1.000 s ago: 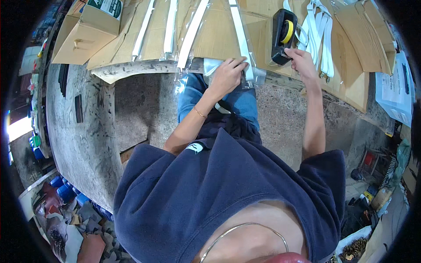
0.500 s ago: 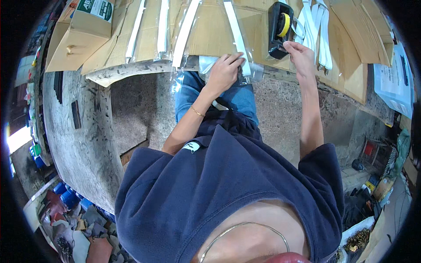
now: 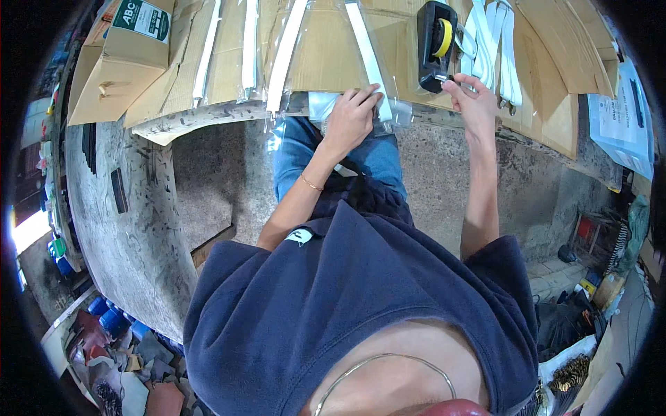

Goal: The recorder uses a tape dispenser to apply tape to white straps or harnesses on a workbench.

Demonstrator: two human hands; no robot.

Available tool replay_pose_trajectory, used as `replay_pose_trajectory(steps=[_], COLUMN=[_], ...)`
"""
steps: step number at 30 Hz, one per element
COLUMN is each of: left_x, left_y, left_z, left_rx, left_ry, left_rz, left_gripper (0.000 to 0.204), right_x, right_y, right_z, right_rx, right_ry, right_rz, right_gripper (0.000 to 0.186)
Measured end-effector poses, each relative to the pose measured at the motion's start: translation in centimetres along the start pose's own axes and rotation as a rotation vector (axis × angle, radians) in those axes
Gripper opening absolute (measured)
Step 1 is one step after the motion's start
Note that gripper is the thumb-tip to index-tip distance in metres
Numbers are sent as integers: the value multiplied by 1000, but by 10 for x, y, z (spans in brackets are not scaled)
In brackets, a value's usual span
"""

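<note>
At the near edge of the cardboard-covered bench, my left hand (image 3: 351,119) has its fingers bent over a clear plastic sleeve (image 3: 402,111), which holds a white strap (image 3: 368,52). Its fingertips press beside the strap's near end. To the right stands a black tape dispenser (image 3: 428,52) with a yellow-cored roll (image 3: 442,38). My right hand (image 3: 477,104) is at the dispenser's near end, thumb and forefinger pinched at the tape's end; the clear tape itself barely shows. More sleeved white straps (image 3: 286,59) lie in a row to the left.
Loose white straps (image 3: 512,62) with metal ends lie right of the dispenser. An open cardboard box (image 3: 128,66) stands at the far left, a translucent bluish container (image 3: 619,132) at the right. A grey board (image 3: 132,229) runs along my left, near a heap of scraps (image 3: 139,374).
My right hand has shifted slightly down, toward me, with its fingers at the dispenser's near end. The left hand stays on the sleeve. The whole view has shifted a little.
</note>
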State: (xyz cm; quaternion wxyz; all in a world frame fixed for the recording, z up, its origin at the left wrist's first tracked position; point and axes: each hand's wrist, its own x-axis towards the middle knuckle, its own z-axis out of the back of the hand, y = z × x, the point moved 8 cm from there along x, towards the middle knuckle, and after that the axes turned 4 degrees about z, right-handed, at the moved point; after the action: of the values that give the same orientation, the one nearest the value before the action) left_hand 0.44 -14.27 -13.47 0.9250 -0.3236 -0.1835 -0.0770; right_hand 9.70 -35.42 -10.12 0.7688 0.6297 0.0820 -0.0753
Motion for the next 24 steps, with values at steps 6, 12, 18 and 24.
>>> replay_pose_trajectory(steps=[6,12,18,24], left_x=[0,1,1,-3], left_y=[-2,-2,1,-3], left_z=[-1,-1,-1,3], left_rx=[-4,19,-11,13], left_ry=[9,-16,-2,-19], left_rz=[4,-11,14,10], left_gripper=[34,30,36,35], right_x=[-10,-11,-33,-71], right_y=[5,12,24,40], right_z=[-4,-10,-26,-64], right_rx=[-44,-265,-649,-320], right_ry=[-10,17,-41,-14], right_rz=[75,249,453,529], right_gripper=[27,31,40,31])
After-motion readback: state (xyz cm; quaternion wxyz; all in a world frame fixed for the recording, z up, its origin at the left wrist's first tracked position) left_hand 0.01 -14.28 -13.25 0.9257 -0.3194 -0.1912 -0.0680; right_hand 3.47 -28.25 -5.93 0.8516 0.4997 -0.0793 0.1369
